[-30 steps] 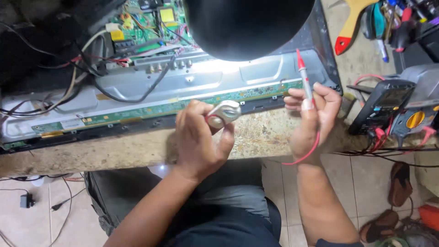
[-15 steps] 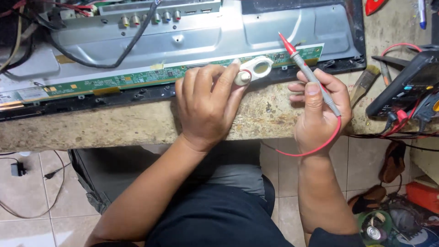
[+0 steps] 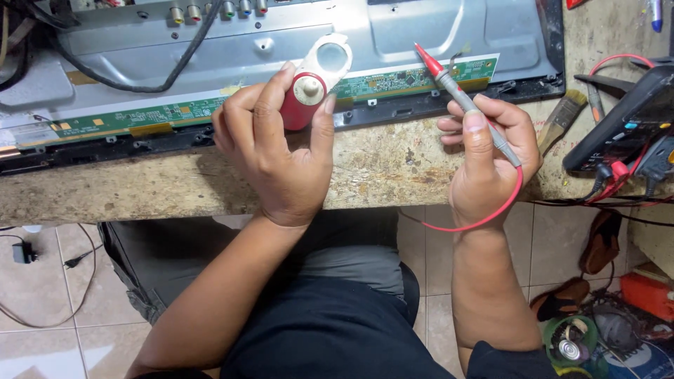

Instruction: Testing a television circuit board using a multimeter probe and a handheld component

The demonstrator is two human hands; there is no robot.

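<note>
Paintbrush (image 3: 562, 119) beside right hand (image 3: 491, 161), multimeter (image 3: 625, 126) near, circuit strip (image 3: 210, 109) behind left hand (image 3: 277, 151)

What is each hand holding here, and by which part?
The left hand grips a red-bodied folding magnifier with a white lens frame by its red body. The right hand pinches a grey, red-tipped meter probe along its rear shaft.

A flat-panel screen (image 3: 281, 63) lies back-up along the far side of the desk (image 3: 379, 168), its grey metal rear plate facing the camera and a dark frame along the near edge. At the desk's right edge a multimeter (image 3: 621, 126) tilts, its dark display too oblique to make out. No packages, labels or signs can be told apart.
</note>
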